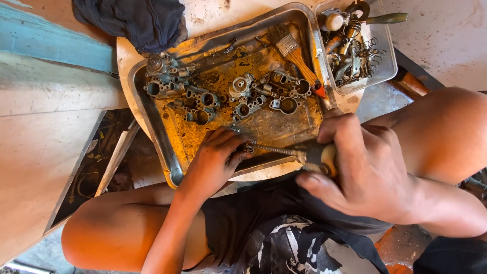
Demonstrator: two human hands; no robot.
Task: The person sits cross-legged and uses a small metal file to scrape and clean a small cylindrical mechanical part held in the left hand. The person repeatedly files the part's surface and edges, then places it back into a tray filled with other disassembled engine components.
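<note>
My right hand (362, 170) grips the handle of a screwdriver (304, 152), whose shaft points left. The tip meets a small metal part pinched in my left hand (215, 160), just over the near rim of a greasy metal tray (152, 114). The part is mostly hidden by my fingers. Several small grey engine pieces (203, 96) lie scattered in the tray's rust-coloured oily bottom. A paintbrush (297, 56) with a wooden handle rests in the tray at the right.
A clear plastic tub (388, 53) holds springs, screws and small fittings at the upper right, with a tool handle sticking out. A dark cloth (137, 20) lies at the top. My bare knees flank the tray. A pale board lies at left.
</note>
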